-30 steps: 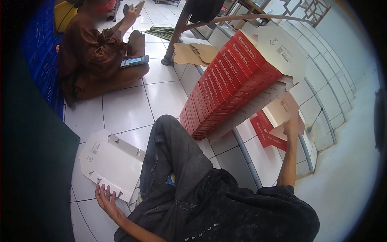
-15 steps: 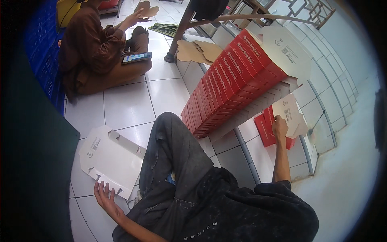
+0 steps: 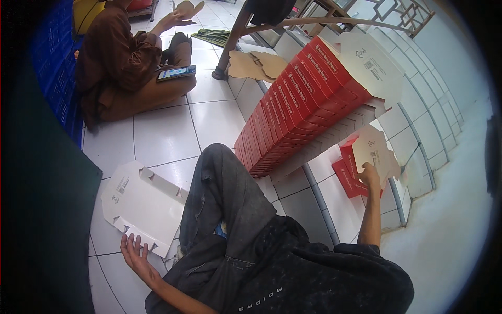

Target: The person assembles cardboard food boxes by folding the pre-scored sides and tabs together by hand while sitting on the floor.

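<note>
A tall stack of red boxes point(image 3: 308, 104) is seen leaning slightly on the tiled floor point(image 3: 162, 125), beside the bent knee of the person. In it many boxes have been shaped and fitted one into another, and the pale inside of the top lid is exposed. This part can be judged as done, and it appears to be the larger part of what is shown.

An opened white carton point(image 3: 149, 204) is laid on the floor at the left, with notched flaps along its sides. Its walls seem only partly raised, so its shaping can be judged unfinished. The left hand point(image 3: 140, 259) is kept wide, palm upward and fingers spread, at the near edge of this carton; whether it is touched cannot be told with certainty.

On the tiled step point(image 3: 340, 214) at the right, the upper red carton point(image 3: 374, 149) is apparently pinched by the right hand point(image 3: 370, 178), whose fingers are curled narrowly at its near edge. Under it, more red cardboard point(image 3: 348, 180) is seen, probably left to be handled; how many pieces are there cannot be counted.
</note>
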`<state>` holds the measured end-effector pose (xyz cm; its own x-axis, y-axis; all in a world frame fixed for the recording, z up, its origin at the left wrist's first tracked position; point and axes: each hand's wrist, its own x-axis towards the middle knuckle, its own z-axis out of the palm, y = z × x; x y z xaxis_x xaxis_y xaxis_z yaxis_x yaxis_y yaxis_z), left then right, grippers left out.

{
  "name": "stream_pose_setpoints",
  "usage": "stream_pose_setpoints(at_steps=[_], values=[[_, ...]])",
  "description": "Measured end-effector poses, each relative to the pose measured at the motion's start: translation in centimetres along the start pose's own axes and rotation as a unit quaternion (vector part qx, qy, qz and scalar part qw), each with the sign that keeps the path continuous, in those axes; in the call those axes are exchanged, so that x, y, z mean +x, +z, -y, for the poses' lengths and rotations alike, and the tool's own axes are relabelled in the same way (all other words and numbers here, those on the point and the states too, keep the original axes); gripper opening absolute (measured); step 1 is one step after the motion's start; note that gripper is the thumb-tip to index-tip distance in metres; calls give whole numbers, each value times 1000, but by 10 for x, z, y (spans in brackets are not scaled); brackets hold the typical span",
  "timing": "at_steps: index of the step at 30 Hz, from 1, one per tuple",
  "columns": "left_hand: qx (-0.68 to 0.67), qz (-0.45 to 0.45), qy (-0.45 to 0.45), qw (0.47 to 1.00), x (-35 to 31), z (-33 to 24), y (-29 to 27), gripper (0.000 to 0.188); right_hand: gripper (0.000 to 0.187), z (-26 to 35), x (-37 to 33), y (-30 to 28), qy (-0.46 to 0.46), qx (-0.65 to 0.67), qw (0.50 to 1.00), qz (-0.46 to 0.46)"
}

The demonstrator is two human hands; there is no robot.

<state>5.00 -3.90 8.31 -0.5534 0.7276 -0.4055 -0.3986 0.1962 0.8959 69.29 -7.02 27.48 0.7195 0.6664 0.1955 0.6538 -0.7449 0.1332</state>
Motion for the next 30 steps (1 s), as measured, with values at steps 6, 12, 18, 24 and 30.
stream_pose_setpoints(at_steps=[6,12,18,24,30], values=[[-13,-15,-10,1000,6,4,-1,45,20,126,-58,-114,-194,172,932,254],[99,-105,76,987,49,52,-19,35,31,301,-142,-53,-511,301,701,397],[309,-124,101,938,57,78,-17,45,45,482,-196,91,-594,282,654,375],[414,-46,-24,909,49,103,-2,81,70,527,-240,175,-566,113,762,295],[457,-9,-33,889,27,92,17,77,71,502,-254,198,-626,201,735,167]])
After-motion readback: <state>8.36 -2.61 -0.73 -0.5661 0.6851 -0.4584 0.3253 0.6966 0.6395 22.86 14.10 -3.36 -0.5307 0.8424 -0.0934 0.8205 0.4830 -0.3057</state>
